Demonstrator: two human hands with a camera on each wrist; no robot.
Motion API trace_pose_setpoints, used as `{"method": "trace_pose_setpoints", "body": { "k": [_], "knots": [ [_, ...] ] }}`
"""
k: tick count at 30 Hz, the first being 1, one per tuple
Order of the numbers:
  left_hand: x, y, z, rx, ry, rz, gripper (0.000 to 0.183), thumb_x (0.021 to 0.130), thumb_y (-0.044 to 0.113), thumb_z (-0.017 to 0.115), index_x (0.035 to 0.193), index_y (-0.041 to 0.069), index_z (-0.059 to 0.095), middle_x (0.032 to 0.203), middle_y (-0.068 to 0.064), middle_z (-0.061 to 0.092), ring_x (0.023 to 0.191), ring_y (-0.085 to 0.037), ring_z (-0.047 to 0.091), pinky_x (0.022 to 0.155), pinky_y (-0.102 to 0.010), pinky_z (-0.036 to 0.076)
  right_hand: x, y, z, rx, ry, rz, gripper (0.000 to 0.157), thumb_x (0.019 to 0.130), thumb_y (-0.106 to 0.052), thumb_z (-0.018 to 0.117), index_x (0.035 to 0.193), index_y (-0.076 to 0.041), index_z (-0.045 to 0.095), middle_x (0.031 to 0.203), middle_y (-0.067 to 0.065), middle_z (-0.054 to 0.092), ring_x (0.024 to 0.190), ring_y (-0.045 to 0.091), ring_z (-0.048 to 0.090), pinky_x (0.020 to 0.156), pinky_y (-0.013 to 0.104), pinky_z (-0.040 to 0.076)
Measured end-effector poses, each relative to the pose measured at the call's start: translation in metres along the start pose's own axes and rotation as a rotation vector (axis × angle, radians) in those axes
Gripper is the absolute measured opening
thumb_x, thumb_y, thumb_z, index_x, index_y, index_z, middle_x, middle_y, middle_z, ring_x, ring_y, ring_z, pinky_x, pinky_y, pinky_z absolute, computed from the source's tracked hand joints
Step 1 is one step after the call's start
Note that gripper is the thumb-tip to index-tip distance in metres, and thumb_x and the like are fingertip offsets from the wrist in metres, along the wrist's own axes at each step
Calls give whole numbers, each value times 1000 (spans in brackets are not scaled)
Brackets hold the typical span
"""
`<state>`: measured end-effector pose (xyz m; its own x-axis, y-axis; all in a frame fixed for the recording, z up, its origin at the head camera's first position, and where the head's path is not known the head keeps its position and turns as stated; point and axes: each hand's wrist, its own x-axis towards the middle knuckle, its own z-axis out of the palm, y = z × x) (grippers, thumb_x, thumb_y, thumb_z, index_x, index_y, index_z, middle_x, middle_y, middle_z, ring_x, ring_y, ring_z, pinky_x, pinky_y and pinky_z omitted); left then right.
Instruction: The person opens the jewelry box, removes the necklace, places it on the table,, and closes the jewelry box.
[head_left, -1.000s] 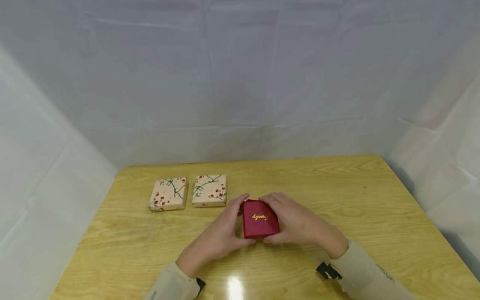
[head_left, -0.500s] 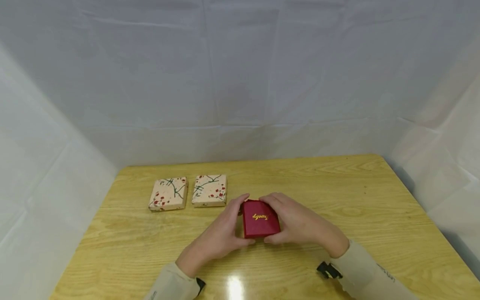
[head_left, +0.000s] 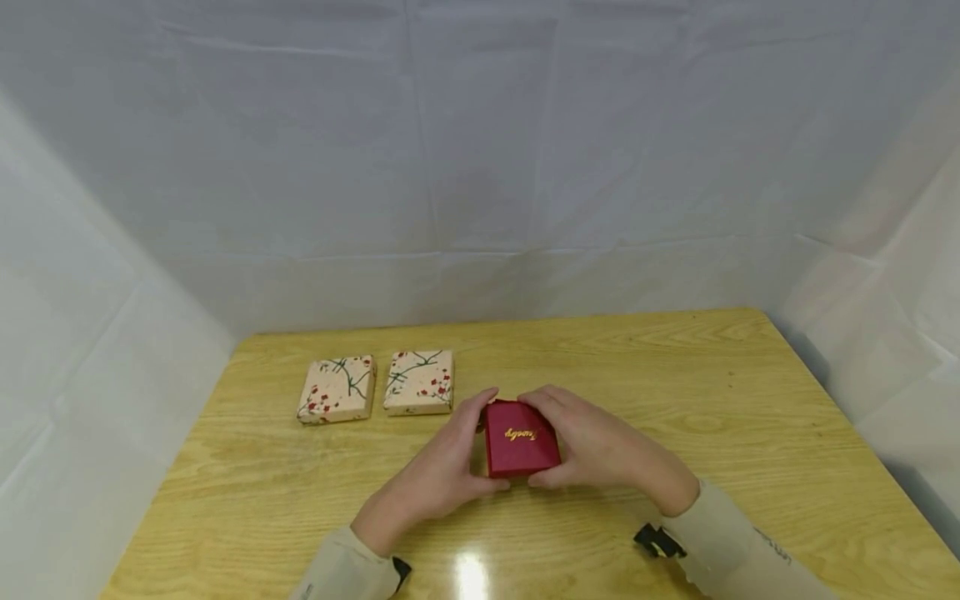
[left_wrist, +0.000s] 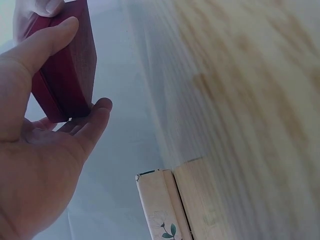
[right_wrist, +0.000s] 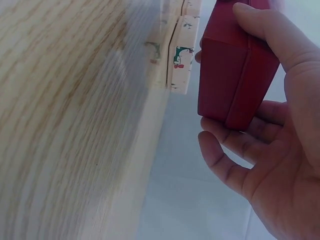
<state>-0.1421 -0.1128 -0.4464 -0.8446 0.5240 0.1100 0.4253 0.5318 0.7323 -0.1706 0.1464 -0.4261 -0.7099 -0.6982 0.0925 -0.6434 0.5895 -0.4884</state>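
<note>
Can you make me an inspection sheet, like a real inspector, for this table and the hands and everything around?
Surface: wood-grain table, shiny glare near the front.
Job's things: red jewelry box, gold lettering on top, held above the table.
Clutter: left blossom-print box and right blossom-print box, side by side, apart.
Hands: left hand and right hand both grip the red jewelry box.
Cables: nothing seen.
Surroundings: creased white sheets behind and at both sides.

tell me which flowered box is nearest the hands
The right flowered box: it lies close to the left hand, which holds the red box. The left flowered box lies across a gap, farther off.
</note>
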Motion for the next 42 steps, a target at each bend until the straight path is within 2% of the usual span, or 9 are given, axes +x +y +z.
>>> {"method": "trace_pose_setpoints", "body": {
  "k": [10, 16, 20, 25, 29, 36, 42],
  "knots": [
    [0, -1, 0, -4, -1, 13, 118, 81, 15, 95, 168, 11, 14, 161, -12, 40, 145, -26, 47, 122, -43, 37, -2, 0, -4, 58, -9, 21, 95, 82, -43, 93, 155, -7, 44, 141, -1, 56, 118, 11, 59, 99, 36, 57],
    [-1, -3, 0, -3, -8, -18, 124, 80, 16, 95, 170, 14, 9, 165, -13, 38, 147, -29, 45, 122, -46, 35, -4, 1, -8, 56, 1, 40, 98, 81, -43, 93, 157, -7, 43, 144, 1, 55, 120, 13, 59, 99, 37, 57],
    [-2, -3, -2, 17, -9, -28, 117, 83, 18, 94, 170, 12, 16, 160, -10, 42, 146, -26, 46, 121, -46, 36, -7, 2, -13, 35, 15, 46, 100, 80, -45, 94, 157, -7, 43, 146, 1, 55, 123, 15, 58, 100, 40, 56],
    [-2, -3, -4, 35, -9, -4, 103, 84, 19, 93, 164, 6, 29, 152, -7, 46, 142, -22, 49, 120, -43, 38, -12, 6, -22, 10, 48, 47, 100, 78, -48, 95, 156, -9, 46, 145, 1, 56, 126, 16, 55, 103, 41, 54],
    [-2, -3, -5, 49, -6, 4, 99, 84, 20, 93, 161, 5, 33, 150, -8, 47, 140, -23, 51, 120, -42, 39, -16, 10, -28, 7, 80, 41, 98, 77, -47, 96, 154, -10, 48, 142, 1, 57, 126, 18, 54, 101, 43, 55],
    [-3, -4, -5, 162, -3, 0, 102, 83, 28, 93, 162, 7, 33, 155, -8, 45, 145, -25, 44, 122, -43, 36, -28, 18, -37, -33, 105, 52, 99, 80, -51, 93, 156, -8, 46, 149, 6, 50, 131, 23, 49, 98, 45, 56],
    [-4, -5, -5, 209, 1, 2, 103, 81, 33, 94, 161, 7, 36, 158, -8, 44, 148, -24, 39, 123, -44, 34, -38, 28, -43, -65, 113, 81, 97, 81, -42, 93, 157, -8, 43, 153, 6, 44, 136, 30, 42, 103, 54, 48]
  ]
}}
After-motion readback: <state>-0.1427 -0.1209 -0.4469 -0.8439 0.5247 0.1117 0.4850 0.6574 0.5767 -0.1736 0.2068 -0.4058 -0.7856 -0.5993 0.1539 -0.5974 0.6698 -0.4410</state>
